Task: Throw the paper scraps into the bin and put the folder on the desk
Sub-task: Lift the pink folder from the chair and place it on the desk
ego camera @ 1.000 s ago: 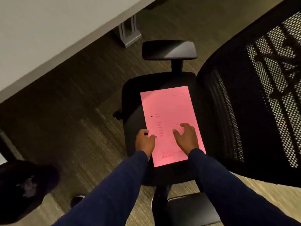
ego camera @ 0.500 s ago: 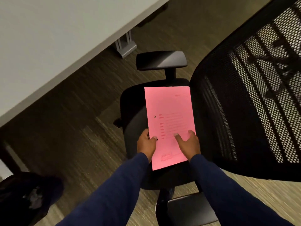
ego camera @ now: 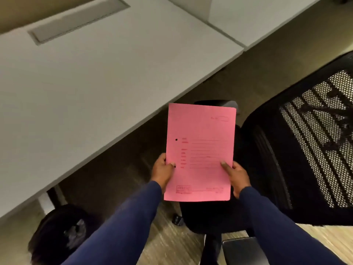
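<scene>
A pale grey desk (ego camera: 91,79) fills the upper left of the view, its long front edge running diagonally, with a recessed slot in its top towards the far side. Below that edge lies a dark wood-patterned floor (ego camera: 122,169). To the right of the desk stands a black office chair (ego camera: 298,161) with a mesh back and a padded seat. Under the near end of the desk sits a dark round bin (ego camera: 63,232) with something pale inside it, too blurred to tell what. The pink folder (ego camera: 200,152) is held in the air beside the desk's front edge, above the chair seat, not touching either. The left hand (ego camera: 164,172) has its grip closed on the folder's left edge, thumb on top; the right hand (ego camera: 236,175) has its grip closed on the right edge, thumb likewise on the cover. A second ago the folder lay flat on the chair seat under both hands; it has since been lifted clear, and far more of the desk top is in view.
</scene>
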`<state>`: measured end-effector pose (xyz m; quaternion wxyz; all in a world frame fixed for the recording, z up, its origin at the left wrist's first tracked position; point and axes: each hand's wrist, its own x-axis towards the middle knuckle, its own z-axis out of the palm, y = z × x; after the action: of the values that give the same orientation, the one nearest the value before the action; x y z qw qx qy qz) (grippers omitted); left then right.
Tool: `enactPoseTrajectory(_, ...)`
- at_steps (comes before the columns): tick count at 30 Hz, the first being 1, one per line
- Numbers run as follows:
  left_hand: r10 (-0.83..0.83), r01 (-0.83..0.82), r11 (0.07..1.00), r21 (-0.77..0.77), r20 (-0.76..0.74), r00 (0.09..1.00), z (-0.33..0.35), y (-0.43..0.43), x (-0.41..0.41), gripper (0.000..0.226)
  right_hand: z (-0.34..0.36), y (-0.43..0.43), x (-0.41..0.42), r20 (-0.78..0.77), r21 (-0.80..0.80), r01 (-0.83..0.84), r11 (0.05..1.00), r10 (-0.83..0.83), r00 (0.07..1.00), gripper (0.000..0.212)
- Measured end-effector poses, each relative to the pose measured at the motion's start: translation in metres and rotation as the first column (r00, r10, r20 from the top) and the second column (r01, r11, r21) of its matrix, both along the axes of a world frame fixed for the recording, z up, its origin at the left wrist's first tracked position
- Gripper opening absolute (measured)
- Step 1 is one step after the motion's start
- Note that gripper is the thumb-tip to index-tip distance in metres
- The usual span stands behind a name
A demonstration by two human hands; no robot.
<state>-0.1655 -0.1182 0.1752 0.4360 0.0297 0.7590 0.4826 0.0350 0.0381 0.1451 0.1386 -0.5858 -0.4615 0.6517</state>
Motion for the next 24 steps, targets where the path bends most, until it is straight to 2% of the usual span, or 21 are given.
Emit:
enactPoseTrajectory(4, -0.001, 0.002, 1.000, 0.010, -0.055, 0.998, 0.040, -0.032, -0.029, 0.017, 0.038, -0.031, -0.033, -0.069, 0.000, 0.028, 1.000, -0.028, 0.997, 0.017)
enactPoseTrajectory(9, -0.013, 0.014, 1.000, 0.001, -0.164, 0.986, 0.087, -0.075, -0.064, 0.012, 0.086, -0.078, -0.082, -0.068, 0.024, 0.001, 1.000, 0.000, 0.998, 0.013)
enactPoseTrajectory(17, 0.011, -0.023, 0.999, -0.035, -0.314, 0.949, 0.136, -0.168, -0.140, 0.020, 0.150, -0.161, -0.172, -0.095, 0.084, -0.087, 0.993, 0.095, 0.991, 0.009)
enactPoseTrajectory(21, 0.076, -0.084, 0.996, -0.012, -0.309, 0.948, 0.157, -0.229, -0.182, 0.023, 0.181, -0.213, -0.222, -0.091, 0.129, -0.145, 0.981, 0.158, 0.983, 0.023)
enactPoseTrajectory(24, 0.119, -0.128, 0.992, -0.004, -0.332, 0.936, 0.173, -0.269, -0.206, 0.024, 0.200, -0.246, -0.253, -0.077, 0.136, -0.203, 0.970, 0.214, 0.974, 0.022)
